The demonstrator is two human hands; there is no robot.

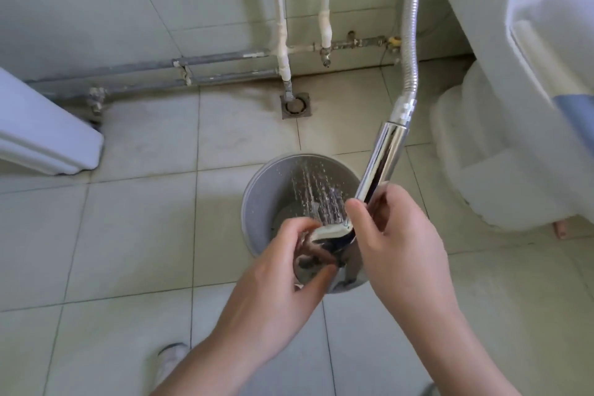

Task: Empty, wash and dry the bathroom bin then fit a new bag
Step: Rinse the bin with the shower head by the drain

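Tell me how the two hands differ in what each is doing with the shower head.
The left hand wraps the shower head's round spray end, fingers curled over its rim; the right hand holds the chrome handle higher up. The left hand lies lower and nearer the camera, over the bin's near rim; the right sits beside the bin's right edge. Both grip the same shower head, which sprays water into the bin.

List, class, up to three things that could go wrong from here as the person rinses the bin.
1. Both hands, left and right, hold the chrome shower head, so the round grey plastic bin stands unsteadied and might tip.
2. Spray may splash onto the tiled floor, making it slippery.
3. The ribbed metal hose could tug the head off aim.
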